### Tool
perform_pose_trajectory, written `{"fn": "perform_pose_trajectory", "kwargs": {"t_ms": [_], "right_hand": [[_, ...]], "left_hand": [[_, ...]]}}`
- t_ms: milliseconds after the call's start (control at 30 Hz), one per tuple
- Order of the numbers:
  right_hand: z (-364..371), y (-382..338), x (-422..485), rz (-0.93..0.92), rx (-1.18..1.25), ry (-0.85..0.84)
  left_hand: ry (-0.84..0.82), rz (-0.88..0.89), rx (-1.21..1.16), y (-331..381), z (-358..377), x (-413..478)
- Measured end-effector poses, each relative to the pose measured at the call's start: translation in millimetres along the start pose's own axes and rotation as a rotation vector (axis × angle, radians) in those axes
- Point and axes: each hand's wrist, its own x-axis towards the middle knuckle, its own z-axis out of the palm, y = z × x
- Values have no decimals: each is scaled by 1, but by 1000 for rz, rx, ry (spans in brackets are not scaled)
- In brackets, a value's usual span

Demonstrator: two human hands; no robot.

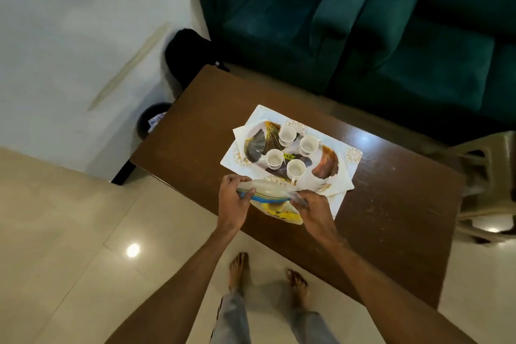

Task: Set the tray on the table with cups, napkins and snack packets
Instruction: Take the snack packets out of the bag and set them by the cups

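Here, the left hand (233,200) and right hand (314,209) each pinched one end of a packet (269,198), held over the near edge of the table (195,126), just beside the tray (326,166). Four cups (287,134) stood upright on the tray, which lay on napkins (262,116).

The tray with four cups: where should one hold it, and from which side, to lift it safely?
Probably at the two narrow ends of the tray, one hand from each side. It is oval and the four cups stand upright around its middle, leaving both end rims bare; an even two-hand grip should keep it level.
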Motion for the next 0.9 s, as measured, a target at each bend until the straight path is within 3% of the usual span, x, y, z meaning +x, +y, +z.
{"fn": "perform_pose_trajectory", "kwargs": {"t_ms": [133, 233, 367, 533, 667, 800, 900], "right_hand": [[45, 18, 6, 201, 18, 60], [64, 25, 4, 249, -40, 73], [69, 13, -3, 298, -54, 123], [68, -5, -10, 345, -35, 135], [62, -14, -12, 300, -150, 129], [61, -20, -13, 320, -215, 7], [63, -30, -13, 214, -279, 133]], "left_hand": [[-5, 8, -129, -34, 3, 22], [59, -71, -231, -56, 8, 15], [116, -398, -416, -62, 17, -4], [-89, -744, -723, -34, 27, -12], [-158, -753, -801, -22, 34, 2], [-173, -695, -736, -16, 37, 7], [-146, -624, -683, -11, 35, 4]]}}
